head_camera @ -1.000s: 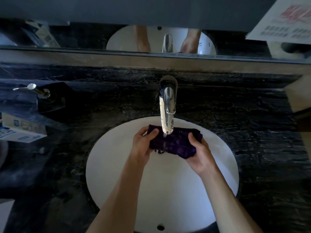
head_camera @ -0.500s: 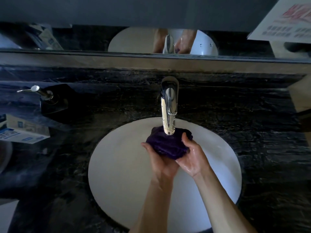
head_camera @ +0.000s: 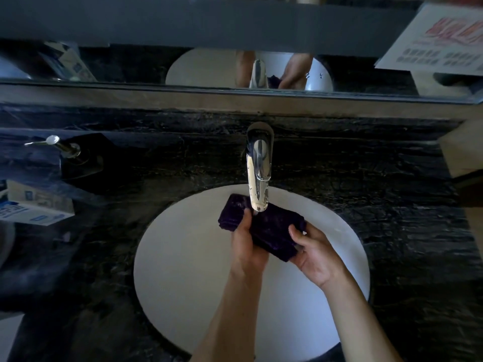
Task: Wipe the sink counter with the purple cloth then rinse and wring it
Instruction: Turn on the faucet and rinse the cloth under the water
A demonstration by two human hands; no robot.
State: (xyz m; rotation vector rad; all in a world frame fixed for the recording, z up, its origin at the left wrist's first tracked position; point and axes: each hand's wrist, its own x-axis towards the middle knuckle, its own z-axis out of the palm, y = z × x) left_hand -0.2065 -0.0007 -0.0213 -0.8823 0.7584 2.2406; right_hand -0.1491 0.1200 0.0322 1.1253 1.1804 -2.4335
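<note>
Purple cloth (head_camera: 264,226) being held under tap (head_camera: 257,176), over sink (head_camera: 183,257); being gripped by left hand (head_camera: 247,246) and right hand (head_camera: 317,254); bunched half second ago, now being stretched lengthwise; rinsing judged underway, wringing pending.

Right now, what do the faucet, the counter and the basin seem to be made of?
Faucet: polished metal, probably chrome; it shows mirror-like reflections.
Counter: dark stone, perhaps marble; it has pale veins and a gloss.
Basin: smooth white, likely glazed ceramic.
</note>
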